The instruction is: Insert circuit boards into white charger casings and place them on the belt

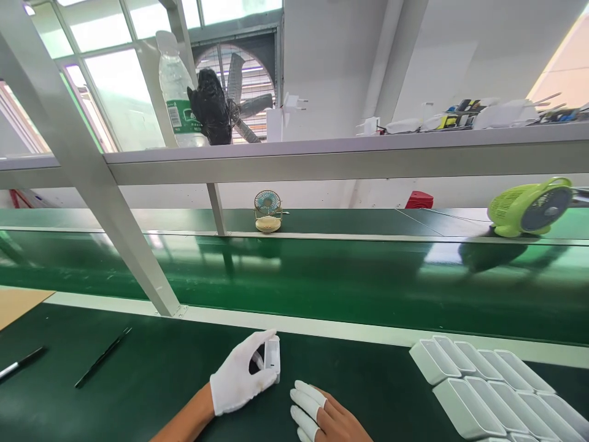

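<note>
My left hand [240, 376], in a white glove, grips a small white plastic case [272, 358] between thumb and fingers, just above or on the dark green work surface [151, 380]. To its right, my right hand [322, 412] lies low over the same surface, with white covers on several fingertips. Its fingers stretch out toward the left hand and hold nothing that I can see. Farther right, several white open plastic trays [478, 405] stand packed in two rows.
A green conveyor belt [294, 282] runs across behind the work surface. A slanted metal post [133, 258] rises at left. Two pens, one black [103, 357] and one black and white [22, 363], lie left. A small fan [267, 212] and a green fan [529, 207] stand beyond the belt.
</note>
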`<state>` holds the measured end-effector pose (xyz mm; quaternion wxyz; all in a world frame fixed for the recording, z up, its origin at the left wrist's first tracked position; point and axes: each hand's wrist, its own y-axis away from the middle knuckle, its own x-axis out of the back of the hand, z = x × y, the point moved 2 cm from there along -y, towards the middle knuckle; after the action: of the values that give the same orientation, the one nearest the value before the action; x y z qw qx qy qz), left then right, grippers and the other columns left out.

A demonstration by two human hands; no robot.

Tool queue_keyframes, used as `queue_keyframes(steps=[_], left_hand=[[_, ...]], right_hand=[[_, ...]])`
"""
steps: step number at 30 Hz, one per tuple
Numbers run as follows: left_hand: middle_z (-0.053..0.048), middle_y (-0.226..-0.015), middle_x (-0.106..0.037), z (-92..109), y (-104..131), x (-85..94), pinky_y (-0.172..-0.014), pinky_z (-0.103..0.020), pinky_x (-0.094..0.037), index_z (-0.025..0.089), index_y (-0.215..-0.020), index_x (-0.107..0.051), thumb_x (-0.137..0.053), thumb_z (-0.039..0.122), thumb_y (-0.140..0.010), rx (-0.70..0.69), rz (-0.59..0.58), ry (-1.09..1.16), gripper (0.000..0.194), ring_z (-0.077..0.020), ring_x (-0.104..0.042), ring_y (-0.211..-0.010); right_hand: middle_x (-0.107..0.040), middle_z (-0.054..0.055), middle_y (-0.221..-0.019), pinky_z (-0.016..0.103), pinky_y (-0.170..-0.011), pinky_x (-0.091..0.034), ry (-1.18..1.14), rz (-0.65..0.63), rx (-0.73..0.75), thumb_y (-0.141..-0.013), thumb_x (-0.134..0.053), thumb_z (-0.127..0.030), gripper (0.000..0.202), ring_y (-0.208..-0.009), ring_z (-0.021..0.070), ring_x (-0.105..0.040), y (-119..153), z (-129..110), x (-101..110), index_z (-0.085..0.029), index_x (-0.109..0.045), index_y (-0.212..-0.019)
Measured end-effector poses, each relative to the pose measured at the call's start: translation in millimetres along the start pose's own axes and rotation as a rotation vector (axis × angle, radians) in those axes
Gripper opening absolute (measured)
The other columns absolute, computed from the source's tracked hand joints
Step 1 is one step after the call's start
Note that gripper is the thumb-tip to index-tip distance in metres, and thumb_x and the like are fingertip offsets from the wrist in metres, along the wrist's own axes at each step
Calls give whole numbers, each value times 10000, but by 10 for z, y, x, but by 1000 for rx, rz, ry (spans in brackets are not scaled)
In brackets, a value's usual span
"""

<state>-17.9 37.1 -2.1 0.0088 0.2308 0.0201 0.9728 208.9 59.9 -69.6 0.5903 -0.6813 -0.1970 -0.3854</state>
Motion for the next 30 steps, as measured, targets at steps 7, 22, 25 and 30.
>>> queue_keyframes(steps=[7,22,25,30], left_hand=[[-28,-1080,-692,-24,-35,-13,-767,-286,-516,207,-1250,-601,-697,236,-638,52,-58,12,620,-156,-582,-798],[-54,-1374,-625,-51,19,-13,-930,-341,-537,283,-1455,-478,-677,229,-676,-32,-62,-48,806,-245,-619,-1101],[-47,-1283,-671,-59,-6,-9,-851,-305,-547,255,-1340,-581,-694,225,-654,-14,-91,-56,696,-221,-633,-1010],[-18,-1040,-713,-59,-46,17,-728,-263,-521,199,-1212,-632,-709,206,-614,32,-105,-60,603,-157,-589,-799]], right_hand=[[-775,-4,-952,330,-1031,-531,12,-89,45,-1026,-476,-249,322,-1042,169,-714,0,11,31,-304,-790,-975],[-764,-8,-1092,343,-981,-556,6,76,-44,-1086,-229,-246,556,-1120,169,-684,-69,-66,93,-298,-776,-1009],[-765,-5,-1082,343,-995,-548,1,77,-51,-1083,-269,-253,539,-1129,171,-679,-52,-67,69,-294,-785,-932],[-767,6,-1015,351,-1041,-519,21,-56,-11,-1042,-437,-250,387,-1133,182,-672,41,-25,-60,-286,-785,-878]])
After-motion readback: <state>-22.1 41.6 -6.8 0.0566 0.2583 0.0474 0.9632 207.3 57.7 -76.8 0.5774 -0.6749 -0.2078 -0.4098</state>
